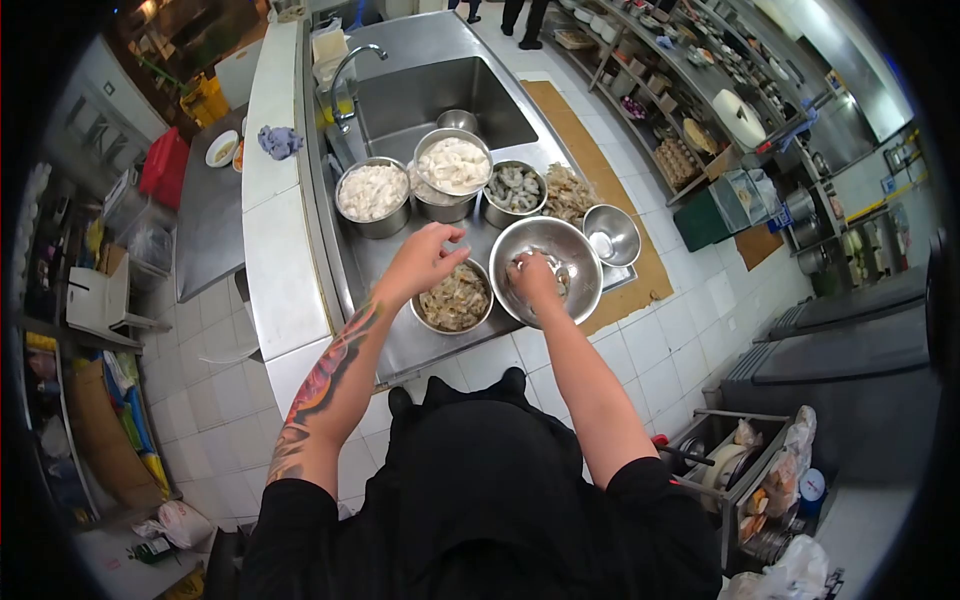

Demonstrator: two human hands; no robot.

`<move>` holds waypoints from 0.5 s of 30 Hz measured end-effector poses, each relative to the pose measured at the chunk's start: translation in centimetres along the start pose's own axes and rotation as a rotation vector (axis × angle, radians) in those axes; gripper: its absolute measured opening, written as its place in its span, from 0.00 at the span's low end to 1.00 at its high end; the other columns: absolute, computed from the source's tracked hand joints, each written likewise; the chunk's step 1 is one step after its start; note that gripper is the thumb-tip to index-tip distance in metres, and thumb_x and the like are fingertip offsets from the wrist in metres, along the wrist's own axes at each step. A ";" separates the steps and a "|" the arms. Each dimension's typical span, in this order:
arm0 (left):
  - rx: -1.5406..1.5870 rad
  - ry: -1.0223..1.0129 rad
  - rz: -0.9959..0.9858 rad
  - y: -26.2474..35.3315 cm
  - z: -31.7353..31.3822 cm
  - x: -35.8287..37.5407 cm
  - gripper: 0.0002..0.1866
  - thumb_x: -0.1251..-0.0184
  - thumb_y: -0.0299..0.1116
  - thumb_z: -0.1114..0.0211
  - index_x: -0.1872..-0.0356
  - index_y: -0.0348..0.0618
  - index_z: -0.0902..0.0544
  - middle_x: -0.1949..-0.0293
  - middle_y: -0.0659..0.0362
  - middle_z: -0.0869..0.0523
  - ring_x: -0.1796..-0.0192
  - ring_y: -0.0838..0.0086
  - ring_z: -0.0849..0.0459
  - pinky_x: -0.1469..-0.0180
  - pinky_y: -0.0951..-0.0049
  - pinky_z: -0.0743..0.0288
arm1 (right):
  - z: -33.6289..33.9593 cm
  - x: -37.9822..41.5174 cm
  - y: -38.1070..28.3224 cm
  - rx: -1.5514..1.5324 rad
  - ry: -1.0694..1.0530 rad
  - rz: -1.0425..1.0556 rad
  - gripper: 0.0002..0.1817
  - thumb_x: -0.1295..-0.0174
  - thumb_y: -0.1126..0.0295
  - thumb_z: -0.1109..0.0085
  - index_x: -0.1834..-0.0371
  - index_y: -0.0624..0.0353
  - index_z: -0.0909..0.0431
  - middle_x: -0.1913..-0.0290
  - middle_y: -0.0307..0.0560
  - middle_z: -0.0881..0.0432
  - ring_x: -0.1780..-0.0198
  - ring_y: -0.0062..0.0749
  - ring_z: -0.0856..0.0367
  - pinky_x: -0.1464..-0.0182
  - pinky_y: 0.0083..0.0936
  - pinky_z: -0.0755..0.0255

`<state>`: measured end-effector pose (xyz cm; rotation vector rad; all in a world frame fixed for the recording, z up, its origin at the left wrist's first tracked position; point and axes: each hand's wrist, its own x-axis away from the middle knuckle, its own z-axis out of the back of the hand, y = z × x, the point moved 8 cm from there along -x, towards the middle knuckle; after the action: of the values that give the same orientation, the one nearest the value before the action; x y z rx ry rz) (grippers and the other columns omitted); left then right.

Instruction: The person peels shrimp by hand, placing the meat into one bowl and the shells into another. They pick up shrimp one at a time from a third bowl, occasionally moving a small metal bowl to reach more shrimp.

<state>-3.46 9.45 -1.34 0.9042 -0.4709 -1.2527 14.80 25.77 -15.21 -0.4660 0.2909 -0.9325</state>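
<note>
My left hand hovers over the near edge of the sink counter with its fingers loosely bent and apart, nothing visible between them. Just below it stands a metal bowl of unpeeled shrimp. My right hand reaches down inside a large steel mixing bowl, fingers curled; what they hold is hidden. A few greyish shrimp lie in that bowl beside the hand. Behind it, a smaller pot holds peeled grey shrimp, next to a heap of shrimp shells.
Pots of pale, whitish seafood and a tilted bowl of the same stand before the sink basin and faucet. A small steel bowl sits at the counter's right edge. Cardboard lies on the floor.
</note>
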 end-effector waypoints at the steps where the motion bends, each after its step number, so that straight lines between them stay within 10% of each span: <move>1: -0.014 -0.011 -0.006 0.2 0.0 0.1 0.22 0.30 0.39 0.29 0.41 0.35 0.17 0.49 0.51 0.15 0.58 0.66 0.11 0.54 0.68 0.18 | -0.4 0.2 0.2 0.014 0.052 0.014 0.08 0.40 0.68 0.34 0.59 0.55 0.13 0.57 0.57 0.15 0.51 0.59 0.16 0.48 0.49 0.21; 15: -0.099 -0.080 -0.007 1.1 0.1 0.7 0.20 0.30 0.40 0.30 0.43 0.38 0.16 0.48 0.49 0.14 0.54 0.62 0.10 0.51 0.65 0.18 | 0.3 0.7 2.2 -0.071 -0.005 0.137 0.08 0.46 0.67 0.30 0.66 0.57 0.16 0.65 0.49 0.15 0.64 0.43 0.15 0.59 0.38 0.21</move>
<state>-2.67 8.85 -0.52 0.7746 -0.4652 -1.3106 16.88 26.41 -16.05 -0.5076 0.3480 -0.7889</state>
